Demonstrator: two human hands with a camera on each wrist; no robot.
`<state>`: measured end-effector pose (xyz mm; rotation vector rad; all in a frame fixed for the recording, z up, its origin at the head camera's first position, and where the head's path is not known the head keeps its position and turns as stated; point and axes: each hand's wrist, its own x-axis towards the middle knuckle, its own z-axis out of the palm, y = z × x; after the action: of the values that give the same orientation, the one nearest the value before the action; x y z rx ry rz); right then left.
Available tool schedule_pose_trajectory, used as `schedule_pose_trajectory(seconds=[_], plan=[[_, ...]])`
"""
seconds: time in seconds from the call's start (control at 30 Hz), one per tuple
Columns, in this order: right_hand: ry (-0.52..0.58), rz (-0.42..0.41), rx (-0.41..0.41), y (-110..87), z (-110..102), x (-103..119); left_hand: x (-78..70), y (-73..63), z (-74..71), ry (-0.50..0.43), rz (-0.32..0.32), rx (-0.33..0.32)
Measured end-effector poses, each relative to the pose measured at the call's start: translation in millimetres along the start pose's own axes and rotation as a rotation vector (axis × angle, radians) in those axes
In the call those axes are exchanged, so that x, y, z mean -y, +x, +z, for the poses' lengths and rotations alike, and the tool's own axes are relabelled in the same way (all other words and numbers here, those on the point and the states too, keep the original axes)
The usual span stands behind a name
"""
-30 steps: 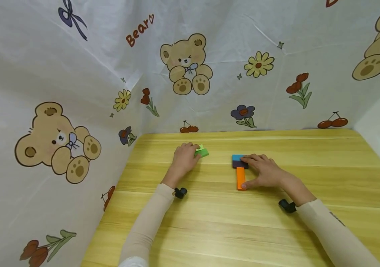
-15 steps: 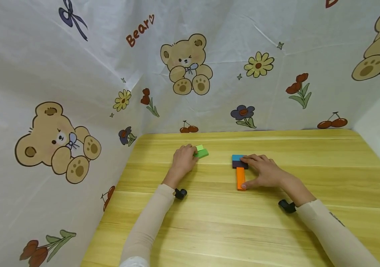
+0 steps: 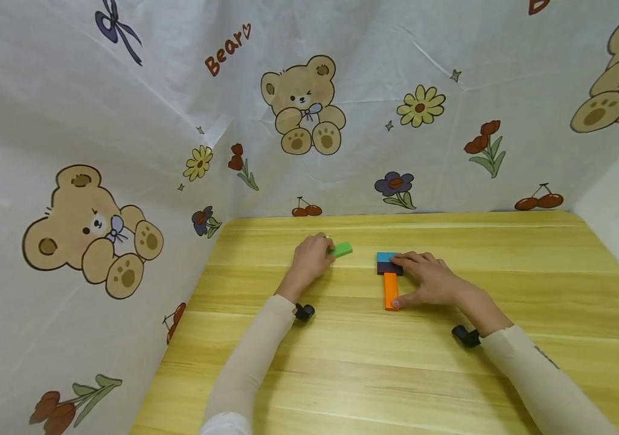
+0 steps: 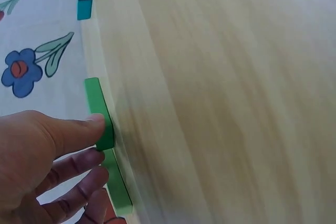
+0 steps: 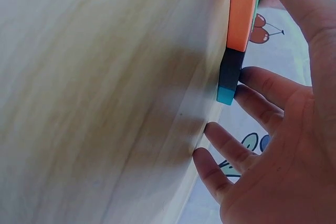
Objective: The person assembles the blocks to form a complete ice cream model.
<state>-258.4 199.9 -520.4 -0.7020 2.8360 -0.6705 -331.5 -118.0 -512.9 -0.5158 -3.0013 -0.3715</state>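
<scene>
2 blocks (image 3: 343,249) left | 3 blocks (image 3: 391,289) right | table (image 3: 374,362) beneath | cloth (image 3: 363,151) behind

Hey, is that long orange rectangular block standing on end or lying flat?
Lying flat: the head view shows the orange block stretched lengthwise along the yellowish wood-grain tabletop, with the right hand at its near end.

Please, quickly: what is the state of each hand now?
Left hand: holding a green block.
Right hand: open, touching the orange block and dark block.
</scene>
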Motion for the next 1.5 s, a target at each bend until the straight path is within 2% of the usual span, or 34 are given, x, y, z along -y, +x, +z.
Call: schedule_pose_trajectory(seconds=[0.13, 0.3, 0.43, 0.67, 0.87, 1.1, 1.5], plan=[[0.002, 0.005, -0.001, -0.3, 1.6, -0.5, -9.0, 5.3, 4.2, -0.012, 0.001, 0.012], [0.005, 0.012, -0.003, 0.9, 3.1, -1.3, -18.7, 14.7, 10.2, -0.092, -0.006, 0.012], [0.002, 0.015, -0.002, 1.6, 3.2, -2.1, -24.4, 24.4, 16.2, -0.153, 0.014, 0.01], [0.003, 0.024, 0.003, 0.8, 1.4, -1.2, -40.1, 42.0, 22.8, -0.23, 0.024, 0.043], [0.012, 0.027, 0.004, -0.4, 0.1, 0.8, -59.8, 55.8, 25.4, -0.225, 0.058, 0.095], [0.009, 0.027, 0.006, -1.0, -1.6, 0.3, -75.0, 67.2, 24.8, -0.215, 0.034, 0.144], [0.02, 0.026, 0.008, -2.1, -2.1, -0.1, -83.0, 71.3, 19.5, -0.223, 0.027, 0.17]])
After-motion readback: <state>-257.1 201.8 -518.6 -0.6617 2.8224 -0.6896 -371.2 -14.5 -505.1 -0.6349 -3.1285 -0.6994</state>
